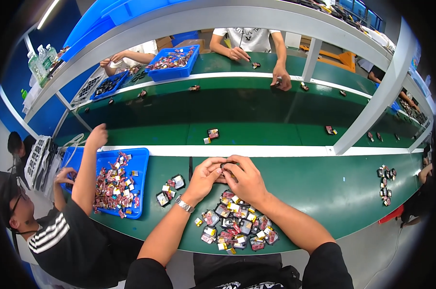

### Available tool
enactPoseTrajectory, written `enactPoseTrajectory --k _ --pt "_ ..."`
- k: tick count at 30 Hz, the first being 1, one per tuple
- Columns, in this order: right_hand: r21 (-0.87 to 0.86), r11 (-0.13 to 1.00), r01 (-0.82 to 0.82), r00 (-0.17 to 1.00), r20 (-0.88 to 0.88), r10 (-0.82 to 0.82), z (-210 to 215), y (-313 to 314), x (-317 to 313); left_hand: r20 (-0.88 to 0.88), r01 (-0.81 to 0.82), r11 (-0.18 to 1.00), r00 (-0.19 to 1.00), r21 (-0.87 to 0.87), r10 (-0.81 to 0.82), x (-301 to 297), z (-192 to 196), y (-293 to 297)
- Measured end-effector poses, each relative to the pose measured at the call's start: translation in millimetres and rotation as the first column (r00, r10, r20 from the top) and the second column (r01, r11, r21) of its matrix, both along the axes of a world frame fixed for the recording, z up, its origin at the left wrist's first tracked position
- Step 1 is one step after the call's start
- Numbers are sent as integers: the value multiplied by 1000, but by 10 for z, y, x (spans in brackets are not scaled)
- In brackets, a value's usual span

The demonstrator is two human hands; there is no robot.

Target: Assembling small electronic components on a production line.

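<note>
My left hand (204, 179) and my right hand (246, 181) meet above the green bench, fingers closed round one small black part (222, 166). Most of that part is hidden by my fingers, so its kind cannot be made out. Just below my hands lies a pile of small black casings (226, 222) with red circuit boards, silvery faces and yellow-and-white battery cells. A smaller group of similar casings (166, 190) rests left of my left wrist, which wears a metal-banded watch (184, 204).
A blue tray (145, 168) of red boards stands at the left, with a co-worker reaching past it. Past the white rail (170, 151), a dark green belt (256, 130) carries scattered units. A grey metal post (367, 115) rises at right. Other people's hands work across the belt.
</note>
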State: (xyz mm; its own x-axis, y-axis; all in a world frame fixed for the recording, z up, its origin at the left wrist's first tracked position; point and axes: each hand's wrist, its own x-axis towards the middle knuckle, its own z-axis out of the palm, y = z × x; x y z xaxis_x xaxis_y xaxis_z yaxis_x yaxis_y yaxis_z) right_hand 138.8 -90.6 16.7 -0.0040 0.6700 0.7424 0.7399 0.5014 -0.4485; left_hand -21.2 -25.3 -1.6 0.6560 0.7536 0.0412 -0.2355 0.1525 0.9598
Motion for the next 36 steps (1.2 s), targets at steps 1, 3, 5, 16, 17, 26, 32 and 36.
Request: enactPoseTrajectory --k 1,3,5,16,17,26,32,36 --pt "1 1000 -9 1000 0 9 -1 0 0 -2 -6 1000 1000 -5 6 5 0 0" --pt "5 1000 29 999 17 -29 -4 -4 16 -14 -4 1000 1000 -13 4 22 3 6" --pt "-1 1000 23 1000 21 -23 -8 -5 18 -23 -4 1000 1000 -13 4 26 -19 13" --pt "-30 999 -15 995 94 18 -5 -10 63 33 -27 999 999 -41 28 84 -27 -27" --pt "-47 998 -30 996 81 34 16 -43 71 73 -19 1000 997 -8 20 109 -62 -27" --pt "-56 976 209 977 -17 -210 -155 560 678 -145 -240 919 944 314 296 98 -11 -92" --pt "-148 884 443 893 -10 -449 -287 829 1196 -334 -114 899 902 423 272 31 -41 -114" --pt "-147 908 392 909 -92 -407 -189 659 956 -329 -75 849 901 523 282 82 14 -113"
